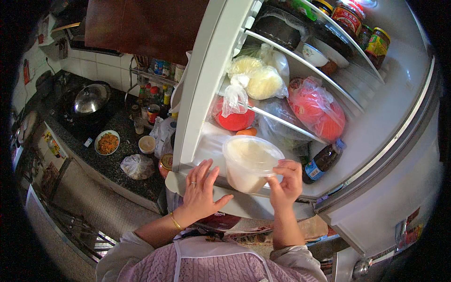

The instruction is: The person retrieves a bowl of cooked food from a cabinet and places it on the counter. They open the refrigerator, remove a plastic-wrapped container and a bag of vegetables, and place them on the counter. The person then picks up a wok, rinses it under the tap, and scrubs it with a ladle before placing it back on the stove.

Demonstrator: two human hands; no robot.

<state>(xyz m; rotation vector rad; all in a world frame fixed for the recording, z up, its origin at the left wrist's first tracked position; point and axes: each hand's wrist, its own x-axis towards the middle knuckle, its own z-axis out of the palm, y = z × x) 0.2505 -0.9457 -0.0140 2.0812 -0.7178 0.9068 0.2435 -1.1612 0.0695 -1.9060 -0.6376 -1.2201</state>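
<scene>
A round lidded plastic tub [246, 162] with pale contents is at the front of the open refrigerator [201, 88]. My right hand [287, 181] grips the tub by the right side of its rim. To the left of the tub, my left hand [201, 188] has its fingers spread and holds nothing. Just behind the tub sit a red bag-wrapped bundle [235, 118] and an orange round item [246, 132]. A dark bottle with a blue cap [324, 160] leans to the right.
Refrigerator shelves hold tied bags of pale food [262, 79], a red bag [319, 111], a bowl [314, 55] and jars [377, 46]. On the dark counter [116, 169] at left are a lidded wok [92, 98], a bowl of chopped food [107, 142], a plastic bag [138, 166] and sauce bottles [154, 102].
</scene>
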